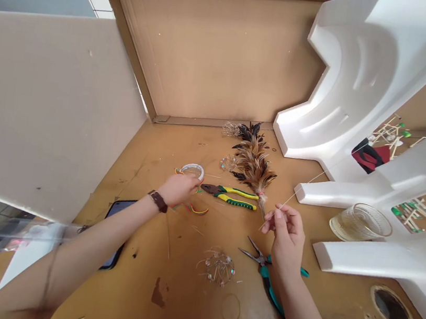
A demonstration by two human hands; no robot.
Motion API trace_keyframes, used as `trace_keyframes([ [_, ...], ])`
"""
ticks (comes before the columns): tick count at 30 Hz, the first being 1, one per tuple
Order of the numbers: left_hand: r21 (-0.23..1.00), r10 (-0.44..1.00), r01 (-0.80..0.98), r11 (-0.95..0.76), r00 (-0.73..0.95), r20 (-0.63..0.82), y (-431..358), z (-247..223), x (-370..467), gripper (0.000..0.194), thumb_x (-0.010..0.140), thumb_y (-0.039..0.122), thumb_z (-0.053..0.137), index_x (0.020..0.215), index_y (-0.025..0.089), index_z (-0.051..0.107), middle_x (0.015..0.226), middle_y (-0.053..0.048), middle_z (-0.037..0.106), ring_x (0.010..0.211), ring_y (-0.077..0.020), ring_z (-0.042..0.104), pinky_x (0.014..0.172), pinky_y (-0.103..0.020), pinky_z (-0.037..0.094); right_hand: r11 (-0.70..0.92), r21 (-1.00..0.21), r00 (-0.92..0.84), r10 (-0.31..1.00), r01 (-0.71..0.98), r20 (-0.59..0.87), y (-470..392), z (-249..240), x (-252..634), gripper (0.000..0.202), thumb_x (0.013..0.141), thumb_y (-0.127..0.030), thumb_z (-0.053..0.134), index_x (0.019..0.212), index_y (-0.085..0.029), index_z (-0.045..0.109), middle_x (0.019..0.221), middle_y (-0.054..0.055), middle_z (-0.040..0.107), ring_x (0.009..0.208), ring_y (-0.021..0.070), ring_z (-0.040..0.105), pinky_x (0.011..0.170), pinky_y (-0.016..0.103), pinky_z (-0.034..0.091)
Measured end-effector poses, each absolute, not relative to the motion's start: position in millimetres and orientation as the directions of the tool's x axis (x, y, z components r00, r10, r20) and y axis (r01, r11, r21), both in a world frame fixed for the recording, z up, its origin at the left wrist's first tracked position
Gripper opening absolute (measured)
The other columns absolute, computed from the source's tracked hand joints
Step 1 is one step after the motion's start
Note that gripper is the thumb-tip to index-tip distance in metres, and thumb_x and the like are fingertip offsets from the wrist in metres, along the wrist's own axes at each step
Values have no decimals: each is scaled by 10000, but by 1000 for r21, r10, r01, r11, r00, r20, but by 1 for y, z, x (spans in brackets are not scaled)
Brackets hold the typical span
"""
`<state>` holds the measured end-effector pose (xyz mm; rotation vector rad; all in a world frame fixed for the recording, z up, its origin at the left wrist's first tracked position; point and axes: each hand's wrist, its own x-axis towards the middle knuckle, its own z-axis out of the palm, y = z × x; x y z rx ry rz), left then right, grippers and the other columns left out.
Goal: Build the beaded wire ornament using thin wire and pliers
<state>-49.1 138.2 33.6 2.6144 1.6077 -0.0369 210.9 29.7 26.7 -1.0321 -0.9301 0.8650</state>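
Observation:
My left hand (180, 189), with a brown watch strap at the wrist, reaches over the white ring-shaped roll (193, 170); its fingers are closed at the roll's near edge, among coloured cords (198, 212), and what they grip is hidden. My right hand (286, 228) pinches a thin pale wire (294, 193) that runs up to the right. Between the hands lie yellow-green pliers (237, 197) and a bundle of brown and black feathers (254, 162). Teal needle-nose pliers (272, 289) lie partly under my right hand. A beaded wire piece (220, 269) rests nearer to me.
White foam pieces (311, 192) stand along the right, beside a glass of liquid (360, 223). A cardboard panel (227, 61) closes the back and a pale board (46, 104) the left. A phone (115, 262) lies under my left forearm. The table has a round hole (393, 309).

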Motion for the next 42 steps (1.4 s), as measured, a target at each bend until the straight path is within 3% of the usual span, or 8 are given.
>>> trace_keyframes([
  [6, 28, 737, 745, -666, 664, -126, 129, 17, 10, 227, 827, 119, 380, 844, 109, 606, 875, -147, 620, 801, -219, 598, 713, -329, 456, 200, -956, 272, 952, -216, 138, 32, 26, 211, 180, 830, -352, 508, 935, -217, 451, 670, -38, 583, 441, 89, 540, 445, 224, 438],
  [12, 35, 727, 737, -675, 673, -140, 130, 14, 27, 185, 753, 39, 420, 764, 62, 604, 781, -182, 629, 769, -249, 604, 687, -365, 462, 118, -964, 148, 985, -239, 84, 37, 22, 210, 261, 785, -375, 549, 957, -231, 416, 669, -57, 558, 455, 90, 542, 435, 222, 448],
  [17, 152, 749, 752, -642, 657, -88, 127, 16, 20, 126, 698, 73, 469, 725, 137, 575, 764, -102, 630, 734, -198, 601, 654, -288, 458, 65, -973, 59, 997, -222, 53, 40, 21, 214, 303, 722, -352, 612, 956, -214, 479, 681, -44, 564, 523, 92, 538, 503, 238, 462],
  [20, 373, 755, 717, -589, 653, -62, 117, 21, 16, 80, 718, 122, 459, 722, 159, 530, 673, -35, 604, 619, -148, 580, 559, -236, 442, 42, -976, 47, 998, -215, 32, 41, 22, 216, 248, 699, -341, 635, 872, -190, 541, 667, -20, 587, 556, 96, 535, 529, 238, 456],
  [23, 899, 730, 381, -216, 675, -110, 105, 29, 21, 50, 763, 206, 480, 776, 159, 485, 591, 13, 561, 518, -109, 547, 514, -225, 446, 16, -980, 34, 999, -199, 10, 40, 22, 216, 217, 690, -331, 649, 829, -182, 575, 670, -4, 608, 576, 103, 543, 544, 242, 457],
  [25, 987, 717, 160, -12, 689, -103, 99, 35, 28, 138, 752, 241, 537, 841, 148, 487, 636, 21, 561, 524, -91, 549, 528, -225, 459, -4, -981, -1, 1000, -194, -4, 39, 21, 216, 212, 686, -328, 654, 826, -184, 586, 670, -3, 616, 586, 108, 554, 551, 243, 460],
  [29, 996, 726, 43, 74, 683, -83, 90, 43, 42, 169, 735, 242, 589, 842, 132, 519, 663, 2, 587, 575, -88, 566, 557, -214, 455, -22, -981, -46, 999, -191, -14, 37, 22, 215, 207, 674, -324, 667, 821, -194, 601, 641, -17, 609, 585, 113, 570, 552, 244, 469],
  [42, 992, 708, 99, 72, 696, -121, 83, 24, 49, 108, 730, 238, 602, 773, 141, 582, 647, 13, 598, 599, -91, 557, 606, -216, 451, 33, -997, -10, 999, -70, 34, 36, 19, 210, 159, 677, -307, 665, 786, -202, 618, 682, 1, 625, 614, 134, 577, 607, 273, 484],
])
